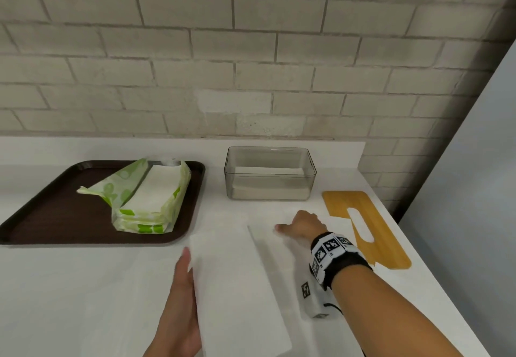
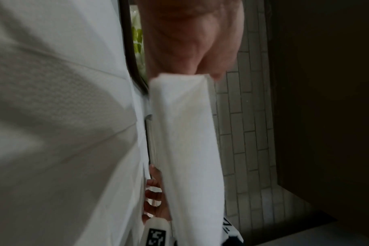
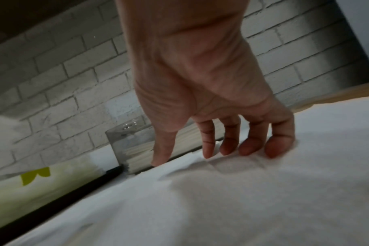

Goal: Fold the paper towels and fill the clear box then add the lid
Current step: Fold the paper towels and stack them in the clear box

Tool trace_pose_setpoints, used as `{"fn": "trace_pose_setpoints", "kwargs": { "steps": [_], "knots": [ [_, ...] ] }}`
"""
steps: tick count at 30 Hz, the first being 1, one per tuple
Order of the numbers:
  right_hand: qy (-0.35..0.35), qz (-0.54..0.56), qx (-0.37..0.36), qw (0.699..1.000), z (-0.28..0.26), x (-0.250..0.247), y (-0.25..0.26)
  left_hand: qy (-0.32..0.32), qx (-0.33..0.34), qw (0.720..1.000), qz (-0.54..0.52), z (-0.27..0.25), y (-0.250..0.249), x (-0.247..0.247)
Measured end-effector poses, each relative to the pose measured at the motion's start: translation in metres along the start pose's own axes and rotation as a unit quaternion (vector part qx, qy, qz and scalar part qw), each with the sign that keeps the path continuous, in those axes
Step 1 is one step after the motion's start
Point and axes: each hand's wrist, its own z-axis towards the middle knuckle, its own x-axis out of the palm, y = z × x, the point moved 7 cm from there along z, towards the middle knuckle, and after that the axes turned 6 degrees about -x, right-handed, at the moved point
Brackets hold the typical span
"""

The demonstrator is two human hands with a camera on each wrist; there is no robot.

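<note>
A white counter (image 1: pixel 83 287) runs across the lower half of the head view, with a pale brick wall (image 1: pixel 251 49) filling the upper half. At the bottom centre, a white paper towel (image 1: pixel 240 287) is partly lifted off the counter. The left hand (image 1: pixel 178 309) at the bottom centre holds the towel's left edge, with straight fingers along it; in the left wrist view the fingers pass behind the raised towel, and how firmly they grip cannot be told. The right hand (image 1: pixel 303 225), right of centre, rests on the far part of the towel lying on the counter; the right wrist view shows its fingertips (image 3: pixel 249 149) bent down and pressing the sheet, thumb spread to the left, grasping nothing. Just above that hand, at centre right, stands the clear box (image 1: pixel 269 174) with a low layer of folded towels at its bottom. To the right of the hand, at the counter's right edge, lies a flat yellow-brown lid (image 1: pixel 368 228) with a slot cut in it. At the centre left, a dark brown tray (image 1: pixel 55 217) holds an opened green-and-white package (image 1: pixel 145 197) of paper towels.
</note>
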Motion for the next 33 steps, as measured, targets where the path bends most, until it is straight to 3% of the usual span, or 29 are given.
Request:
{"fn": "trace_pose_setpoints", "kwargs": {
  "steps": [2,6,9,12,19,22,27,30,33],
  "knots": [
    [-0.005,-0.045,0.015,0.999,-0.001,0.004,0.006,-0.005,0.004,1.000,0.020,-0.002,-0.001,-0.004],
    [-0.031,-0.027,0.039,0.998,-0.005,0.007,0.013,-0.025,0.021,0.999,0.039,-0.005,-0.006,-0.012],
    [-0.107,0.077,-0.036,0.991,-0.006,-0.010,0.023,-0.041,0.036,0.998,0.022,-0.005,-0.011,-0.023],
    [-0.165,0.171,-0.123,0.963,-0.022,-0.042,0.032,-0.029,0.031,0.999,-0.007,-0.006,-0.013,-0.021],
    [-0.298,0.186,-0.221,0.910,-0.080,-0.114,0.042,-0.027,0.020,0.999,-0.028,0.001,-0.014,-0.005],
    [-0.320,0.196,-0.231,0.898,-0.097,-0.123,0.045,-0.028,0.009,0.999,-0.013,0.005,-0.009,0.004],
    [-0.347,0.195,-0.184,0.899,-0.098,-0.118,0.030,-0.028,-0.003,1.000,-0.004,0.008,-0.002,0.013],
    [-0.389,0.256,-0.218,0.858,-0.116,-0.129,0.030,-0.029,-0.008,0.999,-0.012,0.007,-0.004,0.016],
    [-0.347,0.471,-0.264,0.767,-0.139,-0.136,0.034,-0.029,-0.020,0.999,-0.022,0.007,-0.003,0.020]
  ]
}}
